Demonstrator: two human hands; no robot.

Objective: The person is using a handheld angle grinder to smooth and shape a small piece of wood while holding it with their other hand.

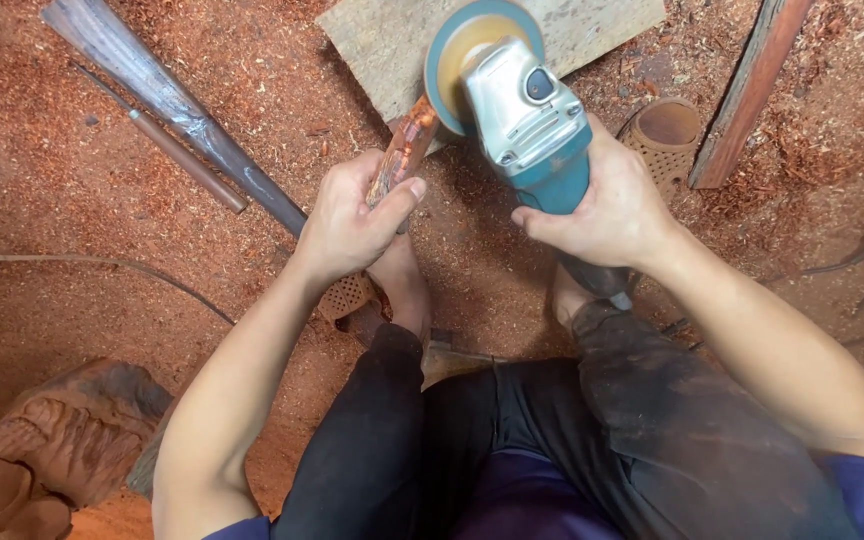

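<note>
Head view shows sawdust floor (62, 180), reddish and coarse, lying under everything. Beyond the grips lies a pale flat board (372, 40). Right hand (612, 205) wraps closed around a teal and grey grinder (527, 125), its round disc (457, 50) touching the top end of a wood strip (404, 150). Left hand (352, 220) clamps that narrow, reddish, glossy strip between thumb and fingers, tilted up towards the disc.
</note>
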